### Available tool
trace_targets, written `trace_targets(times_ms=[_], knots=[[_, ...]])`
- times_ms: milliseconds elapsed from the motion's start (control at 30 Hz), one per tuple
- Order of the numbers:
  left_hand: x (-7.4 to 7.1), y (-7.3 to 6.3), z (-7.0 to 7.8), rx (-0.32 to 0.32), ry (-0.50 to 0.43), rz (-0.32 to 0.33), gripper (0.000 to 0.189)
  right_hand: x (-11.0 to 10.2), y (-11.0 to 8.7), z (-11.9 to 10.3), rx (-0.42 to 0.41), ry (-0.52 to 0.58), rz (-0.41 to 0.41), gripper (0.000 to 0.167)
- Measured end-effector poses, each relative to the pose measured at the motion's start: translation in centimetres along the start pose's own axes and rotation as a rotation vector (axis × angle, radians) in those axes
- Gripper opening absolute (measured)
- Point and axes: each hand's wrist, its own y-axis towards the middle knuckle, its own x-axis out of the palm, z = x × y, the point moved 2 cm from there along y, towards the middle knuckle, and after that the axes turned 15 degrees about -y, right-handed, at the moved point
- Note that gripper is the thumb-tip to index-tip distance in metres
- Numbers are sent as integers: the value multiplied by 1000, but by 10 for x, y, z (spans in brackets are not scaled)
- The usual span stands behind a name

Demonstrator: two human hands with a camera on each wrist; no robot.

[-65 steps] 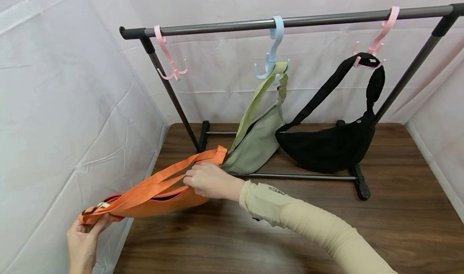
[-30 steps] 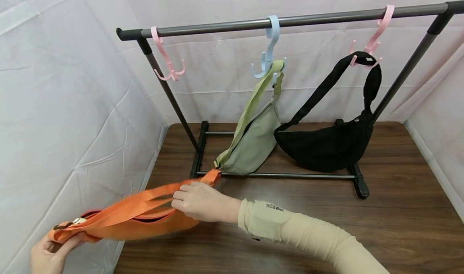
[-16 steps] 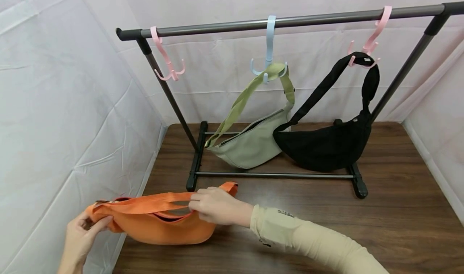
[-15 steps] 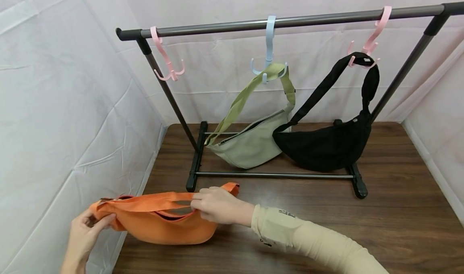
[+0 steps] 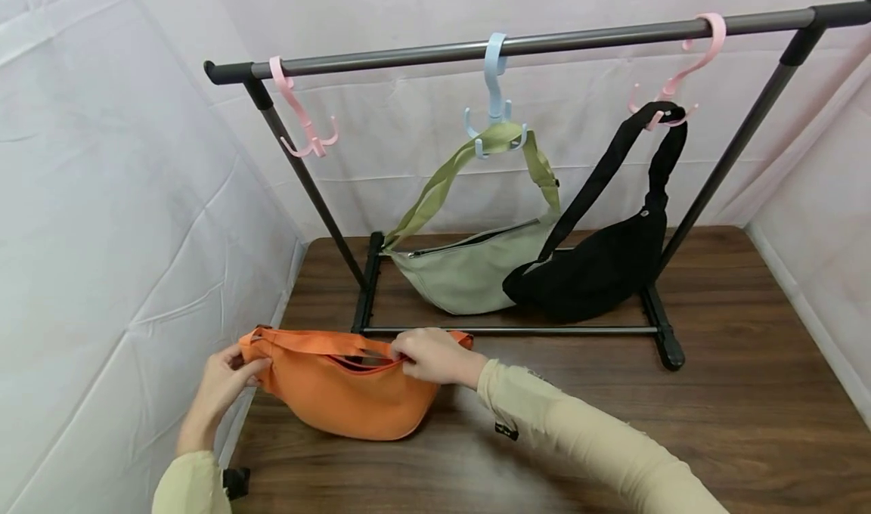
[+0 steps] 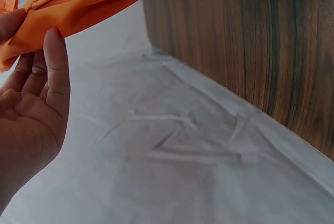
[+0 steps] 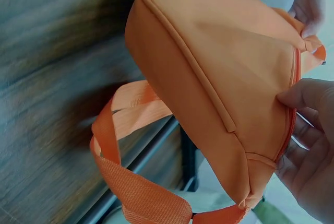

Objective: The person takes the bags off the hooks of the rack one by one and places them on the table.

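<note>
The orange bag [image 5: 354, 400] is at the lower left of the head view, its left end near the white cloth [image 5: 102, 272] and its rounded bottom over the wooden table [image 5: 748, 348]; whether it touches the wood cannot be told. Half a second ago it sat lower and further left; now it is higher, and its front panel faces the camera more fully. The orange strap [image 5: 320, 342] runs along its top, and the zipped opening gapes darkly below it.

The left hand [image 5: 221, 382] pinches the bag's left end between thumb and fingers, as before, but its cream sleeve [image 5: 193, 487] has come into the lower left of the frame. The right hand [image 5: 435, 355] grips the edge by the opening, near the bag's right end; in the right wrist view its thumb lies on the panel beside the zip.

Further up, the green bag [image 5: 469, 272] hangs by its strap from the blue hook [image 5: 493, 91] at centre; narrow and end-on two seconds ago, it now shows its side broadly. The black bag [image 5: 599, 272], on the right-hand pink hook [image 5: 717, 45], tilts more steeply now, its left end overlapping the green one. The left-hand pink hook [image 5: 297, 106] hangs from the metal bar [image 5: 408, 53] at upper left.
</note>
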Motion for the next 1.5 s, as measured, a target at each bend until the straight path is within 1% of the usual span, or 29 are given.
trace_targets(times_ms=[100,233,333,467,567,667,767,833,933,1033,1100,1267,1333,1500], knots=[[5,15,0,-21,25,-23,34,4,4,11,37,-12,-16,13],[12,34,-1,-19,36,-32,33,8,10,25,72,-8,-20,11],[17,44,0,-17,37,-36,34,11,13,34,99,2,-28,10],[21,55,-1,-41,41,-32,36,17,17,46,138,12,-41,9],[24,62,-3,-58,32,-13,34,21,20,54,166,17,-37,9],[28,69,-6,-44,27,16,29,26,23,61,195,21,-40,9],[32,75,-10,-18,43,59,25,30,25,66,226,28,-39,9],[34,80,-14,-13,55,88,25,33,26,68,241,21,-33,9],[35,85,-22,-17,73,128,26,39,29,69,254,-15,-28,8],[35,88,-31,-29,106,152,32,47,33,68,257,-58,-29,9],[35,89,-37,-36,140,158,36,54,36,67,259,-90,-29,9],[38,91,-51,-46,204,160,38,71,39,66,289,-135,-33,9],[39,92,-56,-47,209,160,39,76,38,67,303,-141,-33,8],[44,94,-67,-36,191,167,41,93,32,69,306,-164,-24,7]])
